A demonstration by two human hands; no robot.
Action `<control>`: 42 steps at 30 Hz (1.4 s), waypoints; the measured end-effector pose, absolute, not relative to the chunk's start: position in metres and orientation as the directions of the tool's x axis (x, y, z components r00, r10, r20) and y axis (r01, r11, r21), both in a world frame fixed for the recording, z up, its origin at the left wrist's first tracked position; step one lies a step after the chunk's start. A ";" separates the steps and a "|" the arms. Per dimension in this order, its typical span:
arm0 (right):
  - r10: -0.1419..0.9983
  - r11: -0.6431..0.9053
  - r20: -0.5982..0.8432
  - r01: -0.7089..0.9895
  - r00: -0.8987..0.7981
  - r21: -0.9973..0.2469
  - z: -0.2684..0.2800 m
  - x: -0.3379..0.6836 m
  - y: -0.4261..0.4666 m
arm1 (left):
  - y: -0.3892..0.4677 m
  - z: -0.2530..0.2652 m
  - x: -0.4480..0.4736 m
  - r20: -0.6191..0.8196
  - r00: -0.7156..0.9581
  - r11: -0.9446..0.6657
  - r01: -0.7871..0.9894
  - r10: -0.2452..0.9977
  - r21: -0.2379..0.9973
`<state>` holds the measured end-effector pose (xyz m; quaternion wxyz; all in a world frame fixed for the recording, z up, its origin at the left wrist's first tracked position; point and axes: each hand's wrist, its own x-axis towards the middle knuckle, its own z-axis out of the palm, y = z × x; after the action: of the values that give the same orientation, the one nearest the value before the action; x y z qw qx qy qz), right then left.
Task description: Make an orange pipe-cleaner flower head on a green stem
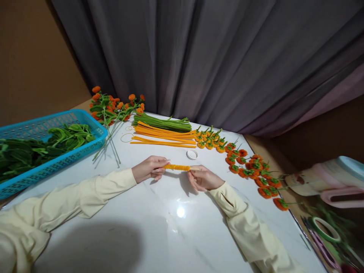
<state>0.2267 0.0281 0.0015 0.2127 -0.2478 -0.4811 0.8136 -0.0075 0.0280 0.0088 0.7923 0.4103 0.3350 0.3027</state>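
Note:
Over the middle of the white table, a light-coloured stick [194, 168] wrapped in a yellow-orange pipe cleaner [178, 167] is held level between my two hands. My left hand [150, 168] pinches the wrapped part at its left end. At the bare right end, the fingers of my right hand [205, 177] close round the stick. A white ring [192, 154], perhaps a roll of tape, lies just beyond my right hand. Farther back are straight orange pipe cleaners [165, 132] in a loose row, with a bundle of green pipe cleaners [163, 122] behind them.
A blue basket [54, 151] of green leaves stands at the left. Orange flowers on stems [113, 106] lie at the back. Yellow flower heads [209, 145] and orange flower heads [253, 167] line the right side. A large jug [318, 176], green tape [325, 229] and scissors [324, 248] are off the right edge.

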 end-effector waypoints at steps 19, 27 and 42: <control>0.805 -0.323 -0.232 -0.076 -0.546 -0.943 0.007 0.207 0.022 | 0.015 0.008 -0.002 0.041 0.310 -0.129 0.270 0.950 0.954; 0.938 -0.098 -0.196 0.322 -0.287 -0.942 0.003 0.195 0.010 | 0.020 0.012 -0.004 0.100 0.273 -0.203 0.381 0.957 0.902; 0.781 0.539 0.371 0.842 -0.503 0.007 -0.008 0.200 0.001 | 0.028 0.013 -0.007 -0.241 0.307 0.221 0.099 0.921 0.970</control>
<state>0.2004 0.0008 -0.0078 0.1641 -0.4707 -0.8618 -0.0938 -0.0069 0.0281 0.0133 0.6132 0.5267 0.4841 0.3350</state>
